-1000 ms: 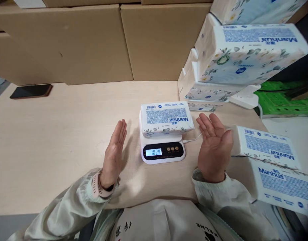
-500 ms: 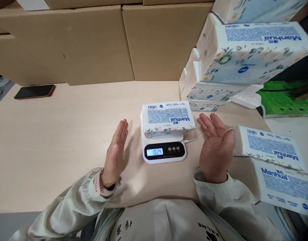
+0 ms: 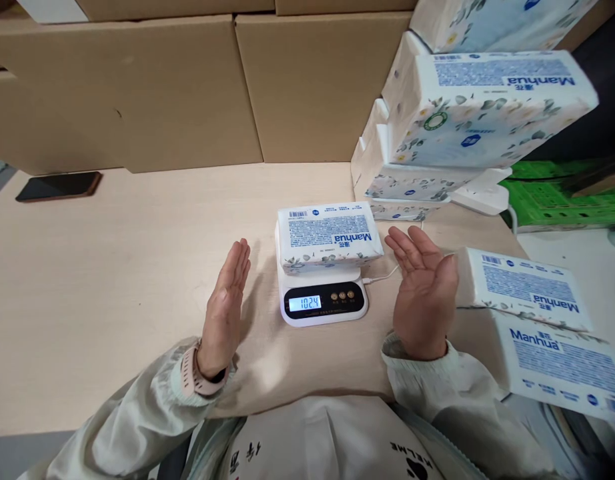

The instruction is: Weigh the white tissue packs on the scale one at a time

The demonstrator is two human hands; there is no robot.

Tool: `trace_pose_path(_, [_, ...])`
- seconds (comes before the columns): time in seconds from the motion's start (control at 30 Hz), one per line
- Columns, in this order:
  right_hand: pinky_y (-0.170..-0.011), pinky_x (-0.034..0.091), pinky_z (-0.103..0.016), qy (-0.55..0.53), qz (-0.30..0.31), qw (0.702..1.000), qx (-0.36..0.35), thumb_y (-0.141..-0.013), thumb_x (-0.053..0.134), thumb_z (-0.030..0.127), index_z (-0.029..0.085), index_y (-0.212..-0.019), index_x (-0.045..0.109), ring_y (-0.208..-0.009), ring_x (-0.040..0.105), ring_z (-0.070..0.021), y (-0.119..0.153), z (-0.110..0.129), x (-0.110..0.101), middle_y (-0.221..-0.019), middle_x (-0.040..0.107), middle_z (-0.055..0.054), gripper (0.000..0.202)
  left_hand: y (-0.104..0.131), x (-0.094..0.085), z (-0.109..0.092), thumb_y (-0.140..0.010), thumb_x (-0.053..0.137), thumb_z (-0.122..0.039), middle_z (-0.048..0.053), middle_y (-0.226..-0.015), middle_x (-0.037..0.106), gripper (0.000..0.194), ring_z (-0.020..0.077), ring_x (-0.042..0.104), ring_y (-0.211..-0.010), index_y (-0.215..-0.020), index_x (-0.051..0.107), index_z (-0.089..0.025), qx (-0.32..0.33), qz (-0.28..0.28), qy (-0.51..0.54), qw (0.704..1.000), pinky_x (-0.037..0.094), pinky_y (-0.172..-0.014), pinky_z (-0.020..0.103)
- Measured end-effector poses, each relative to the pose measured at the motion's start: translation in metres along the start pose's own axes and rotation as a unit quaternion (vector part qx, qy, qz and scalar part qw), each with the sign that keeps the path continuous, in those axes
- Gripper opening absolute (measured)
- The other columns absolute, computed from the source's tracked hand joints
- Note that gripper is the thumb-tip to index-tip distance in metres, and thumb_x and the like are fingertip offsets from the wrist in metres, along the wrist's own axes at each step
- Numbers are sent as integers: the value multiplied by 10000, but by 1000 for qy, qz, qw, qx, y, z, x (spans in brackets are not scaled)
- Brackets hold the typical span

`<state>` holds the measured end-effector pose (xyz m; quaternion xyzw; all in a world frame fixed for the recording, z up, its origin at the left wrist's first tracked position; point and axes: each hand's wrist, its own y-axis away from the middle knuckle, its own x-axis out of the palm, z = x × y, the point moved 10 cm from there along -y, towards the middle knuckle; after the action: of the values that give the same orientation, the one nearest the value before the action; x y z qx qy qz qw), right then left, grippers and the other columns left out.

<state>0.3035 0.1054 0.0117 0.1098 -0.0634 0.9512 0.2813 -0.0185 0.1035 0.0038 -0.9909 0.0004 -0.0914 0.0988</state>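
A white and blue tissue pack (image 3: 327, 233) lies on the platform of a small white scale (image 3: 323, 313), whose lit display reads 102.4. Left of the scale, my left hand (image 3: 224, 307) is raised with straight fingers, palm towards the scale, holding nothing. On the other side my right hand (image 3: 423, 293) is open and empty, palm up and inward, its fingertips close to the pack's right end but apart from it. Two more packs, an upper one (image 3: 532, 287) and a lower one (image 3: 557, 363), lie right of my right hand.
Cardboard boxes (image 3: 187, 100) line the back of the table (image 3: 112, 300). A phone (image 3: 60, 187) lies at the back left. Stacked tissue packs (image 3: 487, 113) stand at the back right, beside a green crate (image 3: 562, 200). A white cable runs from the scale.
The whole view has shifted slightly, so most things appear a little further left. Both hands keep the same open pose beside the scale, and the reading is unchanged.
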Motion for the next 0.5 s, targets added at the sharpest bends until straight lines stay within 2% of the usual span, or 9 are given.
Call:
trace_pose_path(0.27, [-1313, 346, -603, -2, 6, 1000, -7, -1054, 422, 667, 227, -1234, 732, -1295, 714, -287, 0, -1, 1, -1250, 799, -84, 568, 0, -1, 2, -1066, 528, -649, -9, -1747, 419, 581, 297, 289, -1682, -1571, 606, -372, -9, -9, -6, 1000, 164, -1426, 501])
trace_pose_path(0.5, [-1302, 363, -625, 23, 12, 1000, -17, -1055, 415, 678, 216, -1268, 726, -1307, 713, -301, -1, 0, 0, -1278, 795, -103, 596, 0, -1, 1, -1104, 491, -584, -33, -1744, 421, 527, 265, 293, -1681, -1586, 588, -392, 11, 8, 0, 1000, 193, -1420, 473])
